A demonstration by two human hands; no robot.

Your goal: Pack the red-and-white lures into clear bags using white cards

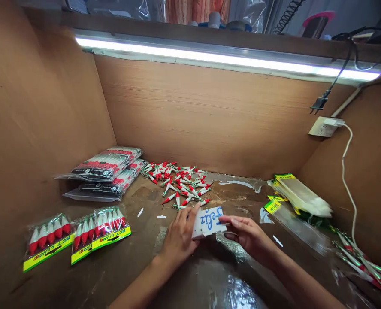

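Observation:
A small white block or box (209, 222) with blue handwriting reading "Feliz" is held low over the middle of the table. My left hand (181, 226) is closed around its left side. At its right edge, the fingers of my right hand (246, 235) pinch the corner. Just beyond it lies a loose pile of red-and-white fishing lures (187, 184) with green ends. To the left are several clear packs of red-and-white lures (98, 229) with yellow "BCT LURE" cards. The underside of the white block is hidden.
Sealed bags of lures (103, 169) are stacked at the back left. Yellow-topped clear sleeves (298, 197) lie at the right, with more lures (361, 262) near the right wall. A black plug (319, 103) hangs above a wall outlet (325, 127) with a white cord.

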